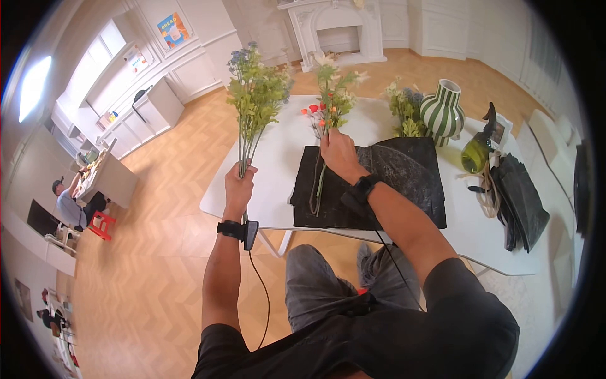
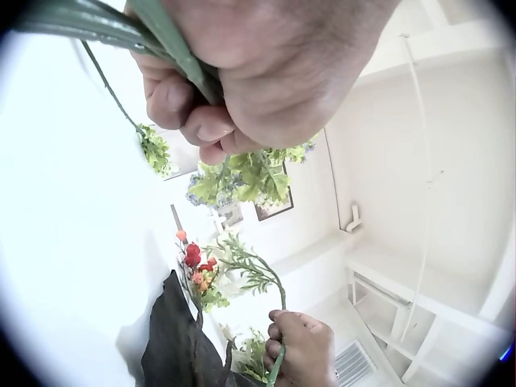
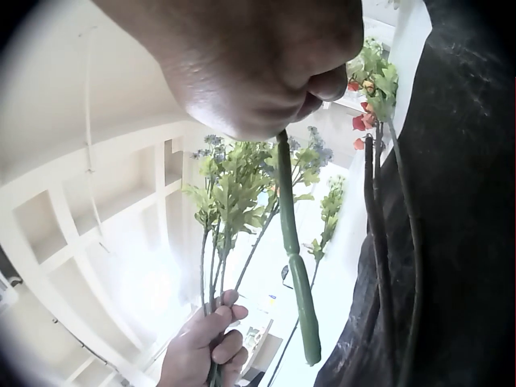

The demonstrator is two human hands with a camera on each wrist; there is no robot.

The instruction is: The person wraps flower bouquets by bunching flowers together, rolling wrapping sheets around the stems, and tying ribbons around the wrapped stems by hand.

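My left hand grips a bunch of leafy flower stems, topped with small blue blooms and held upright at the table's left side. Its stems run through the curled fingers in the left wrist view. With my right hand I pinch a white flower stem over a black sheet. The thick green lower end of that stem hangs below the hand in the right wrist view. Brown stems with red and orange blooms lie on the sheet beside it.
A green-and-white striped vase stands on the white table, next to more leafy flowers. Farther right are a green spray bottle and folded black cloth. Another person sits far left.
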